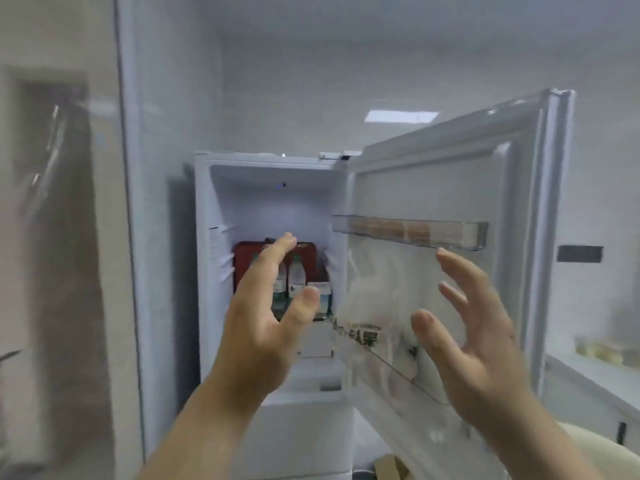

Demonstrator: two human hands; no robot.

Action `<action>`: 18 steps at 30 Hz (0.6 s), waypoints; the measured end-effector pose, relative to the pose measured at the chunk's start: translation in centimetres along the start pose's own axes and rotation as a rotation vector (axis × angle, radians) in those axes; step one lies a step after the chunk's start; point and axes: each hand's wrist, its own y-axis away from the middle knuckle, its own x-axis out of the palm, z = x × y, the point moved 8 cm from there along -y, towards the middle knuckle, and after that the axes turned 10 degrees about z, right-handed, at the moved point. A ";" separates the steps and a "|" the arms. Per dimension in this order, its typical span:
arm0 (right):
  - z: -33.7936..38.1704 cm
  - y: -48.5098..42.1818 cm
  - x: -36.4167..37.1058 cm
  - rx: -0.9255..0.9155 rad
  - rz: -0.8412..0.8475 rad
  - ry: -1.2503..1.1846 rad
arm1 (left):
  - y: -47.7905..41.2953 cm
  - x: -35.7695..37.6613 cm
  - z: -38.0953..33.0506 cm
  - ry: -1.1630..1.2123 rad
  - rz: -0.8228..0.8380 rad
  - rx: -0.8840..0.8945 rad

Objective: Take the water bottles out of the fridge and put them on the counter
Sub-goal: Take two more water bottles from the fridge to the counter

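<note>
The white fridge (207, 271) stands with its door (433, 188) swung out to the right. On a shelf inside stand two clear water bottles: one (298, 275) shows between my fingers, the other (280, 282) is partly hidden behind my left hand (263, 317). That hand is raised in front of the shelf, fingers spread, holding nothing. My right hand (474, 327) hovers in front of the inside of the door, also spread and empty.
A red box (242, 261) sits behind the bottles and a small white-and-blue carton (322, 292) to their right. A door rack (412, 232) holds eggs; a lower rack (391, 355) holds a white bag. A white counter (595, 379) runs at the right.
</note>
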 end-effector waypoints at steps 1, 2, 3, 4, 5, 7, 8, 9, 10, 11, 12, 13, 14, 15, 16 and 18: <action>0.0 -0.9 2.2 -0.010 0.011 -0.021 | 0.0 -1.8 0.9 -0.042 -0.002 -0.012; 0.1 -1.7 4.2 -0.021 0.026 -0.043 | -0.1 -3.3 2.0 -0.077 -0.005 -0.021; 0.0 -2.5 6.2 -0.027 0.043 -0.060 | -0.2 -4.5 2.8 -0.104 -0.012 -0.028; -0.2 -3.2 8.1 -0.034 0.062 -0.080 | -0.3 -5.6 3.7 -0.125 -0.018 -0.035; -0.6 -3.9 10.1 -0.038 0.078 -0.100 | -0.4 -6.6 4.7 -0.143 -0.020 -0.053; -1.5 -5.3 13.6 -0.038 0.109 -0.103 | -0.8 -8.1 6.8 -0.153 -0.028 -0.072; -2.3 -6.1 15.5 -0.028 0.130 -0.103 | -1.1 -8.8 8.0 -0.169 -0.031 -0.074; -3.2 -6.7 17.4 -0.019 0.155 -0.101 | -1.4 -9.4 9.4 -0.189 -0.032 -0.076; -4.5 -7.4 19.4 -0.013 0.176 -0.102 | -1.8 -9.8 11.3 -0.205 -0.036 -0.078; -5.8 -8.1 21.1 -0.001 0.191 -0.105 | -2.3 -10.1 13.2 -0.212 -0.040 -0.089; -7.1 -8.6 22.5 0.026 0.203 -0.113 | -2.6 -10.4 15.0 -0.211 -0.045 -0.111; -8.9 -9.3 24.2 0.052 0.210 -0.127 | -3.2 -10.5 17.4 -0.214 -0.051 -0.137; -10.6 -9.8 25.7 0.079 0.215 -0.136 | -3.6 -10.4 19.8 -0.219 -0.059 -0.163; -12.6 -10.6 27.1 0.106 0.213 -0.142 | -4.3 -10.2 22.3 -0.229 -0.067 -0.184; -14.8 -11.4 28.5 0.141 0.211 -0.160 | -5.1 -10.0 24.8 -0.232 -0.072 -0.209; -19.2 -13.0 31.4 0.209 0.214 -0.194 | -6.8 -9.2 30.1 -0.204 -0.075 -0.263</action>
